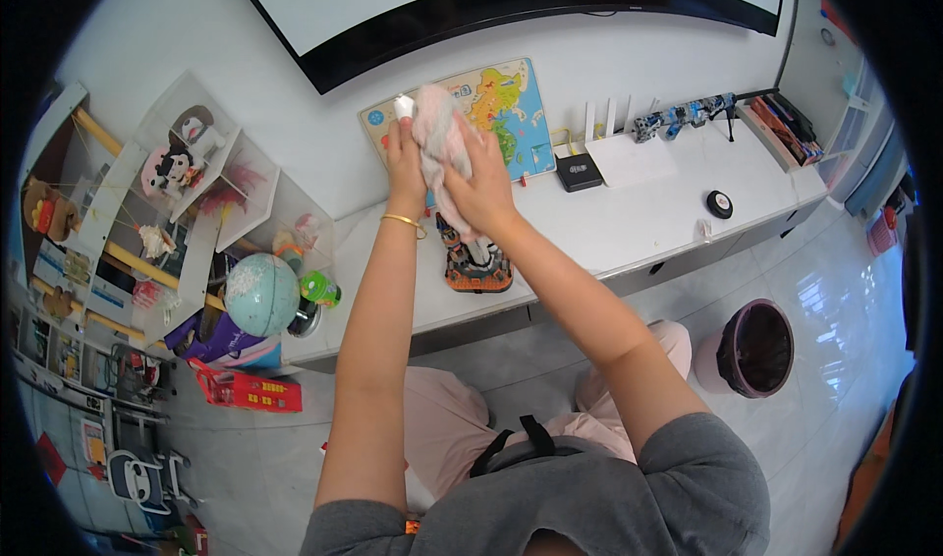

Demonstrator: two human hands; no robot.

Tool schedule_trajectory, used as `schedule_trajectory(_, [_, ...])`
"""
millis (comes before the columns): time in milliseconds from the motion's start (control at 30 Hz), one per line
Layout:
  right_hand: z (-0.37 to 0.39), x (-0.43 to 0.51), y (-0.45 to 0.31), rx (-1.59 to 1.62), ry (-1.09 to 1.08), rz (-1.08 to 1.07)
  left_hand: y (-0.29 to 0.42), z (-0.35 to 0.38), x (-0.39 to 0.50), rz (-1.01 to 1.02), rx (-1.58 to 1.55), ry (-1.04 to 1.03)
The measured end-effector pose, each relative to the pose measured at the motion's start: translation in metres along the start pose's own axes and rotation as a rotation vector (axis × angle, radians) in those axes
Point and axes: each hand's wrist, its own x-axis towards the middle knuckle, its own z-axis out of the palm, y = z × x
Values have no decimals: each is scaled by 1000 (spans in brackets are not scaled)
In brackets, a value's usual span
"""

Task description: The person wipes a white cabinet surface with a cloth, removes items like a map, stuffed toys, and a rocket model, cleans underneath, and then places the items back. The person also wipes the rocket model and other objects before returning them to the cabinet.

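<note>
My left hand (405, 164) is wrapped around a small white object (404, 105), whose top shows above my fingers. The rest of it is hidden, so I cannot tell its kind. Pressed close beside it, my right hand (482, 180) grips a crumpled pale pink and white cloth (435, 118) that hangs down between both hands. Just below the cloth, a toy building-brick model (479, 276) with an orange-edged base stands on the white cabinet top (604, 235). Behind my hands a colourful map board (527, 129) leans on the wall.
A globe (262, 294) and a green container (320, 289) stand at the left, beside shelves. To the right are a black box (579, 172), a white router (626, 159), a toy rifle (685, 116) and a round black item (720, 204). A lined bin (707, 361) stands on the floor.
</note>
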Motion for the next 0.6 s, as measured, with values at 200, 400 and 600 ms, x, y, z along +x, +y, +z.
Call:
schedule_trajectory(200, [-5, -54, 21, -113, -186, 230, 8, 1, -3, 112, 88, 89])
schedule_trajectory(400, [-22, -77, 45, -222, -311, 261, 14, 9, -5, 83, 94, 62])
schedule_trajectory(600, [-15, -96, 66, 11, -183, 230, 17, 13, -8, 35, 93, 70])
